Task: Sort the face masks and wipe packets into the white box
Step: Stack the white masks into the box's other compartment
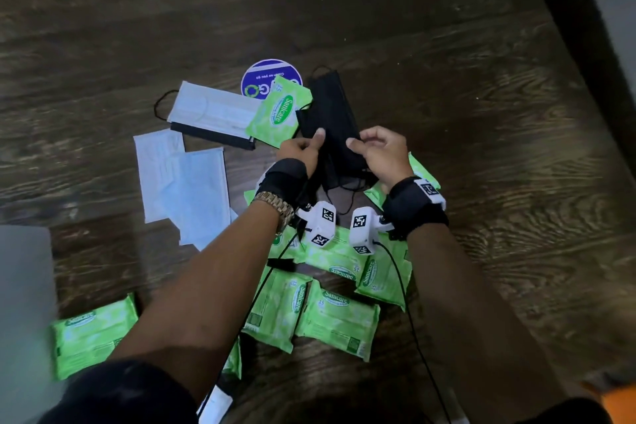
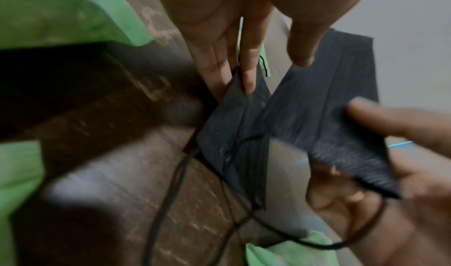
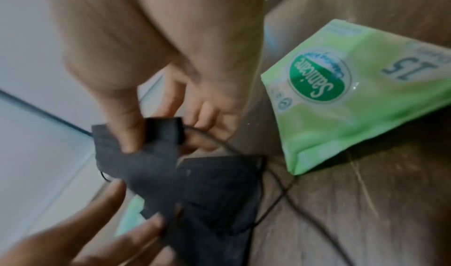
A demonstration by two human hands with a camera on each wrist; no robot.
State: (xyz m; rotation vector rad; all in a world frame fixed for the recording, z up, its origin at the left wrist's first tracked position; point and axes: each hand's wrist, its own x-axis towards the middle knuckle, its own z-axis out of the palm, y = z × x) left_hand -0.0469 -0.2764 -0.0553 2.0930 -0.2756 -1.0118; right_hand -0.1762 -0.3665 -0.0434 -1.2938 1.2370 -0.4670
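Both hands pinch black face masks (image 1: 335,134) above the table. The left hand (image 1: 301,151) grips their left edge. The right hand (image 1: 380,151) grips the right.

Both forearms reaching forward, left hand (image 1: 303,151) and right hand (image 1: 380,151) close together, thumbs pinching against curled fingers

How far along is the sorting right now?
Nothing looks boxed yet; no box interior shows. In hand: the left hand and right hand both pinch black masks. Left: white masks and green wipe packets lie spread on the table.
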